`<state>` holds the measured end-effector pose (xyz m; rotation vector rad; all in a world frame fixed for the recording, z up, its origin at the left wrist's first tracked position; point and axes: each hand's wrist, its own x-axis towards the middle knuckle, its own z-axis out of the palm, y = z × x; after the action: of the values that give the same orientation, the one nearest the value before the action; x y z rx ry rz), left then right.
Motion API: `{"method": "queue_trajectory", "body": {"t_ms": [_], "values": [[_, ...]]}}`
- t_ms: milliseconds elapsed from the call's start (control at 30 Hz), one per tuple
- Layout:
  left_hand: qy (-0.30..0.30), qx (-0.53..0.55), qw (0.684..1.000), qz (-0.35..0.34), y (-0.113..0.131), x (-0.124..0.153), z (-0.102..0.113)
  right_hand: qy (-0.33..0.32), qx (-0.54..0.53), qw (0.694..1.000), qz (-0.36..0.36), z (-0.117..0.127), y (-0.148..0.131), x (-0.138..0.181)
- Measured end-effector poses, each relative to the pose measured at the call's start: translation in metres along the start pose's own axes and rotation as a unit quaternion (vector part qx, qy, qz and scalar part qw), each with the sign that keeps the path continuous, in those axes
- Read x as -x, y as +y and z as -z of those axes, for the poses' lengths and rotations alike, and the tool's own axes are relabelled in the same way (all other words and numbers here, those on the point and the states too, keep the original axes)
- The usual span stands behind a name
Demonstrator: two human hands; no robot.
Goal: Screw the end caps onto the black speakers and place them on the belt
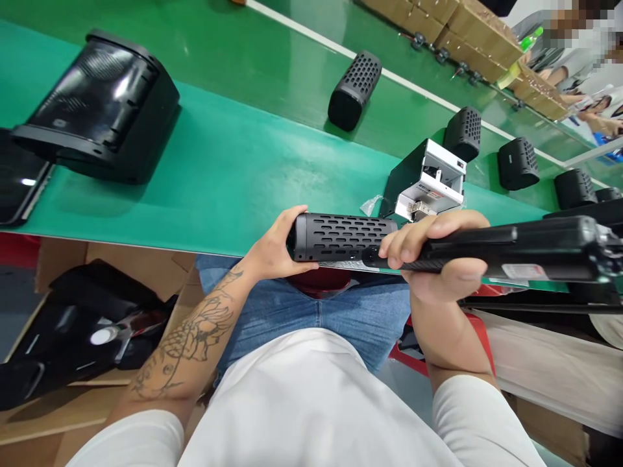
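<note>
A black perforated housing (341,237) lies on its side at the bench's front edge. My left hand (280,246) grips its left end, thumb and fingers on opposite sides. Wrapped in my right hand (440,253) is a black electric screwdriver (535,250), held nearly level and pointing left. Its tip end reaches the lower right part of the housing; the exact contact point is too small to make out. Just behind my right hand stands a black and white screw feeder (428,181), partly covered by my fingers.
Similar perforated housings (355,91) stand on the green conveyor (272,58) beyond the bench. At left sit a large glossy black case (107,104) and a dark flat device (19,178). Below is a cardboard box (58,415) with black parts. Co-workers and cartons (479,39) are at upper right.
</note>
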<state>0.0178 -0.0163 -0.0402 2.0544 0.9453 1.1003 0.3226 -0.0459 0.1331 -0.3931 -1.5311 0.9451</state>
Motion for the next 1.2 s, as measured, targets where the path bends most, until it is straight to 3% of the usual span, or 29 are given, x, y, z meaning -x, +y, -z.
{"method": "queue_trajectory", "body": {"t_ms": [200,433,633,767,933,1033,1133,1200], "values": [[0.007,0.000,0.999,-0.041,0.000,-0.001,-0.001,-0.005,0.007,1.000,-0.026,-0.014,0.007,0.001],[-0.010,-0.013,1.000,-0.008,0.005,-0.003,0.001,-0.011,0.018,0.999,-0.030,-0.037,0.004,-0.011],[-0.030,-0.011,0.999,0.014,0.007,-0.003,0.003,-0.064,-0.024,0.997,-0.046,-0.029,0.011,-0.014],[-0.021,-0.013,1.000,0.008,0.005,-0.004,0.002,-0.095,-0.031,0.995,-0.015,-0.024,0.020,-0.015],[-0.011,-0.015,1.000,-0.019,0.003,-0.002,0.002,-0.050,0.005,0.998,-0.024,-0.032,0.015,-0.008],[-0.004,-0.025,0.999,-0.038,0.001,0.001,0.000,0.002,0.023,1.000,-0.005,-0.024,0.001,-0.012],[-0.001,-0.033,0.999,-0.025,-0.001,0.003,-0.002,0.163,0.114,0.979,0.042,0.011,-0.009,-0.026],[-0.002,-0.034,0.999,-0.018,-0.003,0.003,-0.003,0.285,0.200,0.934,0.077,0.047,-0.006,-0.036]]}}
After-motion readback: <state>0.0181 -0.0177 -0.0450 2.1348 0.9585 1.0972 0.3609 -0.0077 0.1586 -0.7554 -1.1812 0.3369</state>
